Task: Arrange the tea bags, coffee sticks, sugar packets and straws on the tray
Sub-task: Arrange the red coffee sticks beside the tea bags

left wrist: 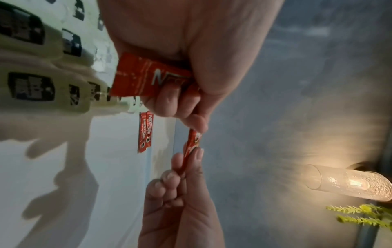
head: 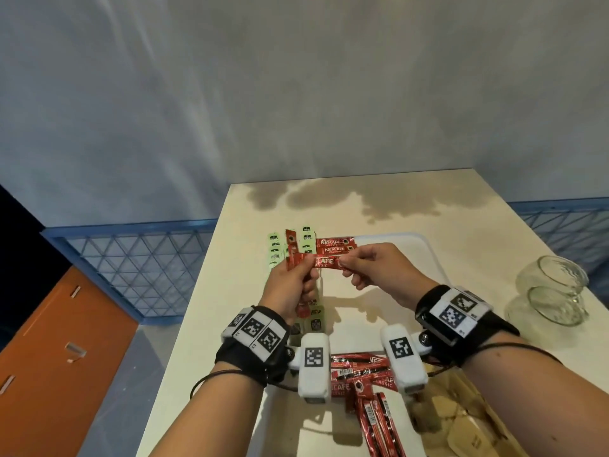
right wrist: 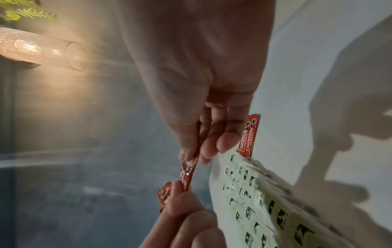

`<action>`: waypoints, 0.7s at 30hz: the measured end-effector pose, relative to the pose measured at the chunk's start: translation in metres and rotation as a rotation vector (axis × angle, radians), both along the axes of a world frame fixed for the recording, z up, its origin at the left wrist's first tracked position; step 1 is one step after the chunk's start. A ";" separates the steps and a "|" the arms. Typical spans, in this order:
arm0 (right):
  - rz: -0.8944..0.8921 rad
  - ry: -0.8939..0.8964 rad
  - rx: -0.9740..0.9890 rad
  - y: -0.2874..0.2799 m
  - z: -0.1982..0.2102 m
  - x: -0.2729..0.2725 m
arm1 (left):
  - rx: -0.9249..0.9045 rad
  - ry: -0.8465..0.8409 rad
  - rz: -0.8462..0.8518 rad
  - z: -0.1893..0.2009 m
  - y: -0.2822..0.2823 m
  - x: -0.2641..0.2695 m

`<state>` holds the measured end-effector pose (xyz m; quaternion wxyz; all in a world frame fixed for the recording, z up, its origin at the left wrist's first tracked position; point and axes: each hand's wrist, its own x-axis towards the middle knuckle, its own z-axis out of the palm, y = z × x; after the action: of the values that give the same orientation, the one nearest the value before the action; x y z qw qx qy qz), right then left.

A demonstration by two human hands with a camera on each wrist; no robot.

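Both hands hold red coffee sticks above the white tray (head: 428, 250). My left hand (head: 308, 270) grips a small bunch of sticks (left wrist: 148, 78), and one end of it pokes out past the fingers (right wrist: 164, 196). My right hand (head: 346, 267) pinches the right end of one coffee stick (head: 321, 261) from that bunch between thumb and fingers (left wrist: 198, 155). Two more coffee sticks (head: 334, 245) lie side by side at the tray's far edge. Rows of green tea bags (head: 275, 250) line the tray's left side. No straws are in view.
A loose pile of coffee sticks (head: 362, 385) lies at the table's near edge, with brown sugar packets (head: 461, 433) to its right. Two glass jars (head: 553, 291) stand at the right of the table. A lit wall lamp (left wrist: 350, 182) shows beyond the table.
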<state>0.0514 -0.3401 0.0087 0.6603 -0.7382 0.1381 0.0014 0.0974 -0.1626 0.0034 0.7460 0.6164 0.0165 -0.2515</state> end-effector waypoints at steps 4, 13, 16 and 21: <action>-0.097 0.091 -0.051 -0.028 -0.017 0.007 | 0.161 -0.017 0.143 -0.003 0.022 0.013; -0.320 0.284 -0.160 -0.057 -0.063 0.053 | 0.286 -0.055 0.106 -0.009 0.032 0.027; -0.340 0.286 -0.143 -0.054 -0.071 0.073 | 0.324 -0.091 0.070 -0.011 0.031 0.032; -0.340 0.312 -0.163 -0.051 -0.074 0.099 | 0.273 -0.077 0.044 -0.012 0.031 0.033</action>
<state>0.1503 -0.3909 -0.0656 0.5599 -0.7461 0.3603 -0.0070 0.1308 -0.1318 -0.0089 0.6606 0.7209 0.0355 -0.2064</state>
